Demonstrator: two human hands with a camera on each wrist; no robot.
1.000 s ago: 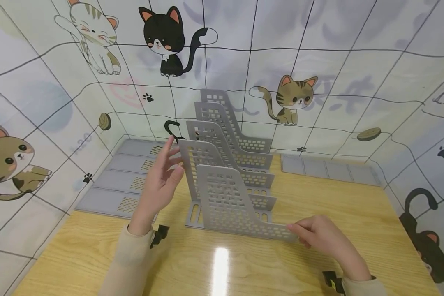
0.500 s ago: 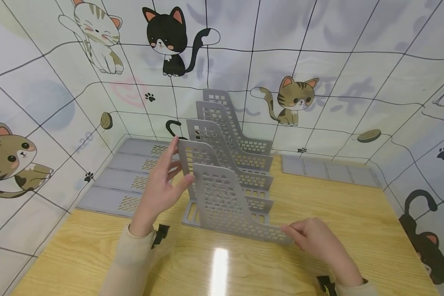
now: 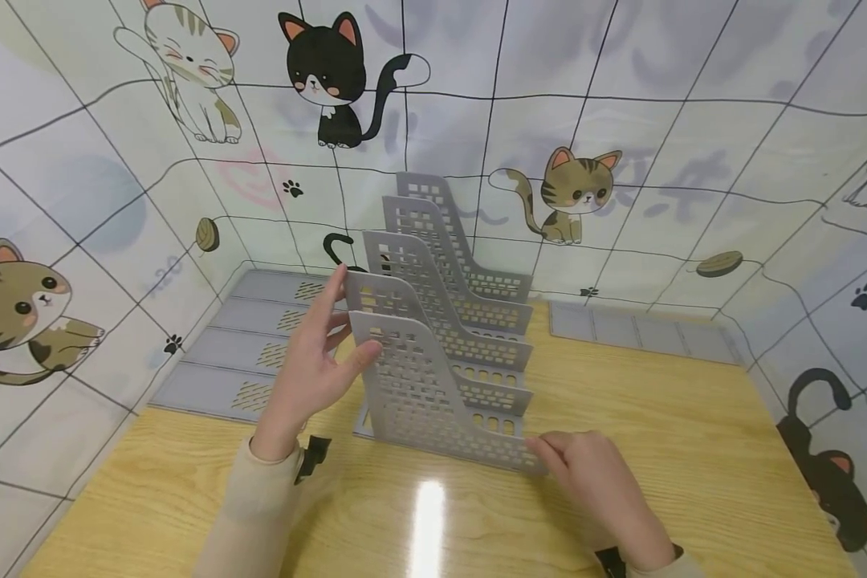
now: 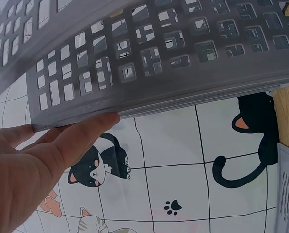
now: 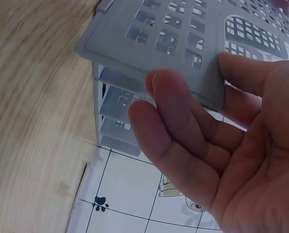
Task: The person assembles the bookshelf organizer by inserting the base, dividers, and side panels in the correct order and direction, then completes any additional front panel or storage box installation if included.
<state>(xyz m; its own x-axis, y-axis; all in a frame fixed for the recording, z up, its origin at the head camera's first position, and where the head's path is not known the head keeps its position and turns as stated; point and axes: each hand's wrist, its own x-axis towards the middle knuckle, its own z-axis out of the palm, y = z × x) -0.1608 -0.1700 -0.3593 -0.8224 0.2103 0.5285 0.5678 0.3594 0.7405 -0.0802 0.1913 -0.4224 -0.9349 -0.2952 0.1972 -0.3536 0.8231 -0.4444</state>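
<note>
A grey file rack stands on the table, with several upright perforated dividers in a row. The nearest divider stands at the row's front, its lower edge at the slotted base. My right hand pinches its low right corner between thumb and fingers, as the right wrist view shows on the divider. My left hand is at the tall left side, fingers extended along the rear edges and thumb tip against the front divider. In the left wrist view, the left hand touches the dividers' edge from outside. Whether the divider's tabs are seated is hidden.
Flat grey panels with slanted slots lie at the left by the wall. Another flat grey panel lies at the back right. A cat-print sheet covers the walls around the wooden table.
The nearest divider has moved left with my right hand, lining up with the divider behind it. My left hand has come against the dividers' left edges, thumb now on the front one.
</note>
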